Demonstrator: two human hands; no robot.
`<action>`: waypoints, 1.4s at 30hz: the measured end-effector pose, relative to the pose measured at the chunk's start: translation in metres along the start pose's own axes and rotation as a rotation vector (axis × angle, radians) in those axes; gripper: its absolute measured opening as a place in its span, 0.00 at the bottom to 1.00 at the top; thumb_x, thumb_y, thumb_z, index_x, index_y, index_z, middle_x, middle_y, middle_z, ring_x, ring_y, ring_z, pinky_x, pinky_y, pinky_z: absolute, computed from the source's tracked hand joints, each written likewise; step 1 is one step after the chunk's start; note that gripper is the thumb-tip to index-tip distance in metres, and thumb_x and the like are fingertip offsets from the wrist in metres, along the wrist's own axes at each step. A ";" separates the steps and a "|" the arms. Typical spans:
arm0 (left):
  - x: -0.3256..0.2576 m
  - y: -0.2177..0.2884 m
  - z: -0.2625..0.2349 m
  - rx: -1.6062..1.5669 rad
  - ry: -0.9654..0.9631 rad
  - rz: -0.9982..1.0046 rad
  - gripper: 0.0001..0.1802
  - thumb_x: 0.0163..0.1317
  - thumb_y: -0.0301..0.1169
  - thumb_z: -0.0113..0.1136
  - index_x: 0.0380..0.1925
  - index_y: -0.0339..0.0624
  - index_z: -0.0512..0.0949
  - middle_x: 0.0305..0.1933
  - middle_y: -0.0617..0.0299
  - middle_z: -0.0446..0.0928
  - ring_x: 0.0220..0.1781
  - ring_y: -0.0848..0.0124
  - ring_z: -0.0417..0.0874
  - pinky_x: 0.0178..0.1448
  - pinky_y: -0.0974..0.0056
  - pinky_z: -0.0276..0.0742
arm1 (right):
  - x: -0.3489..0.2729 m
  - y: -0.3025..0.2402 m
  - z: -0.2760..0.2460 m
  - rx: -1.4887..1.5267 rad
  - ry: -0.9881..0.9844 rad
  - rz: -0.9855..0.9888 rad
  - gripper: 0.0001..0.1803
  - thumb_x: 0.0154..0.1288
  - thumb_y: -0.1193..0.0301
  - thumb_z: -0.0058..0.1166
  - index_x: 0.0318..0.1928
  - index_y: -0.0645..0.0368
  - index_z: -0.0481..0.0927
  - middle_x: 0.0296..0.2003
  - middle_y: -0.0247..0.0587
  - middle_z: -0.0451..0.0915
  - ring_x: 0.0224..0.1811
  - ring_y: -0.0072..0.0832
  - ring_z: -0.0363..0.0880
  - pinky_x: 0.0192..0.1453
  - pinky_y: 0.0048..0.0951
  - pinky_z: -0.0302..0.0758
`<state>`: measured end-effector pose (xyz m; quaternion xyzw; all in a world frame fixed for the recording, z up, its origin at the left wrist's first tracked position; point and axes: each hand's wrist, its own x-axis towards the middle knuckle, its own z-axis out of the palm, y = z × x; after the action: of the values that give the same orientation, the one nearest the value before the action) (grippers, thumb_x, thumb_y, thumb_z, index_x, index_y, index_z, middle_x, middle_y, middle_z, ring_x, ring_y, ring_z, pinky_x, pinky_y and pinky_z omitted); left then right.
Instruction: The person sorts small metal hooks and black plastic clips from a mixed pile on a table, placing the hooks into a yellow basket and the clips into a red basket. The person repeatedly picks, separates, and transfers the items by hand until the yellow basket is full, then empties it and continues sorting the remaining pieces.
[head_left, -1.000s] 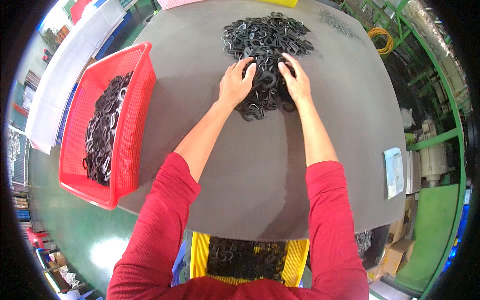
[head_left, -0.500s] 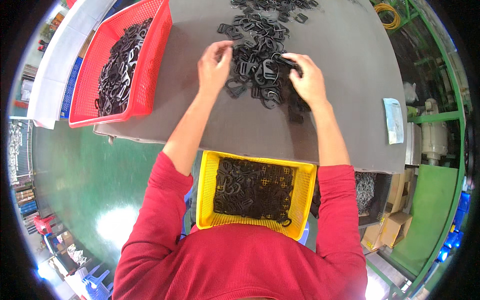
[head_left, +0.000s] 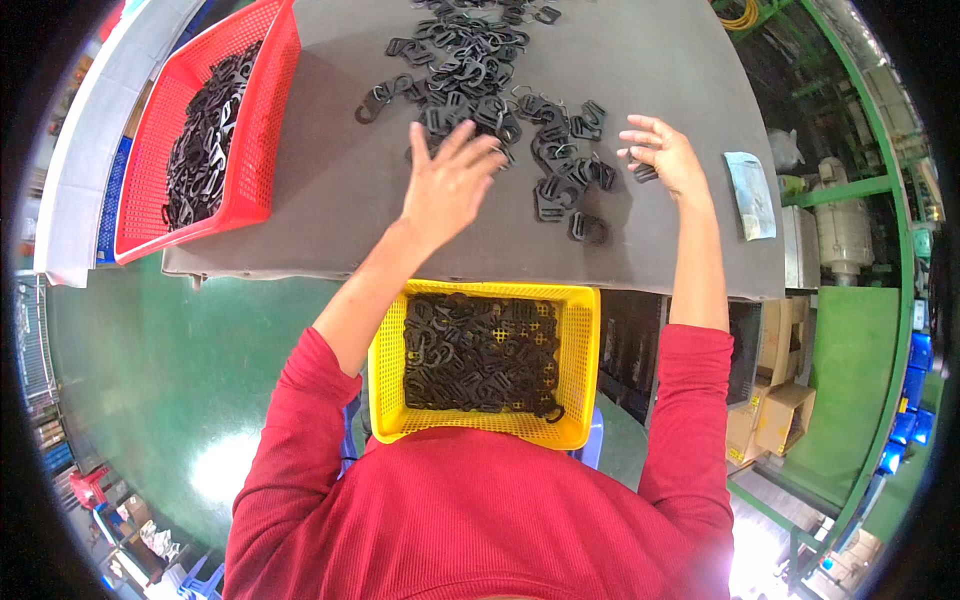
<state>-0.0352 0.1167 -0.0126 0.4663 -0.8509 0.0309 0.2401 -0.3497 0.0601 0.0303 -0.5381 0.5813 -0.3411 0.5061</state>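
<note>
Black plastic hook buckles (head_left: 468, 68), some with thin metal wire gates, lie heaped on the grey table. My left hand (head_left: 447, 188) is open, fingers spread, over the near end of the heap and covering part of it. A looser cluster of buckles (head_left: 560, 165) lies between my two hands. To the right of that cluster, my right hand (head_left: 668, 160) is raised with curled fingers around a small black buckle (head_left: 645, 173), only partly visible. In front of my body a yellow basket (head_left: 588, 345) holds many similar black buckles (head_left: 480, 350).
On the left stands a red basket (head_left: 250, 165) full of black buckles. A light blue packet (head_left: 750, 195) lies near the table's right edge. Cardboard boxes (head_left: 783, 418) and a green metal frame (head_left: 850, 190) are to the right, beyond the table.
My right hand has moved right, away from the heap, and some buckles now lie spread to that side. My left hand has come nearer, its fingers opening out. The whole view has shifted slightly.
</note>
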 end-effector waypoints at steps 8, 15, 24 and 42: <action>0.021 0.044 0.018 -0.324 0.112 0.114 0.13 0.56 0.31 0.59 0.43 0.44 0.79 0.53 0.61 0.76 0.64 0.63 0.69 0.68 0.49 0.60 | -0.015 0.020 0.032 -0.334 0.274 -0.122 0.13 0.62 0.78 0.46 0.45 0.58 0.80 0.38 0.40 0.82 0.34 0.23 0.79 0.38 0.28 0.76; 0.013 0.052 0.017 -0.385 -0.008 0.188 0.09 0.55 0.34 0.60 0.35 0.44 0.78 0.41 0.61 0.78 0.49 0.61 0.77 0.51 0.56 0.71 | -0.059 0.013 0.050 -0.858 0.234 -0.111 0.13 0.55 0.63 0.60 0.41 0.52 0.82 0.38 0.38 0.80 0.39 0.35 0.80 0.45 0.35 0.75; 0.074 0.046 0.050 -0.138 -0.003 -0.078 0.09 0.52 0.36 0.63 0.28 0.45 0.77 0.34 0.61 0.77 0.41 0.61 0.78 0.43 0.58 0.74 | -0.043 0.012 0.041 -0.730 0.221 -0.138 0.08 0.57 0.66 0.56 0.32 0.55 0.83 0.33 0.41 0.81 0.38 0.38 0.80 0.41 0.39 0.74; 0.069 0.020 0.021 -0.550 -0.015 -0.322 0.12 0.54 0.36 0.62 0.38 0.44 0.80 0.33 0.58 0.81 0.33 0.66 0.82 0.41 0.64 0.77 | -0.044 -0.072 0.065 -1.458 0.017 -0.266 0.08 0.59 0.74 0.47 0.39 0.59 0.77 0.32 0.51 0.81 0.38 0.45 0.82 0.39 0.44 0.78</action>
<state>-0.0905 0.0684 0.0028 0.5127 -0.7444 -0.2420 0.3526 -0.2711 0.0990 0.0909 -0.8008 0.5942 0.0688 -0.0296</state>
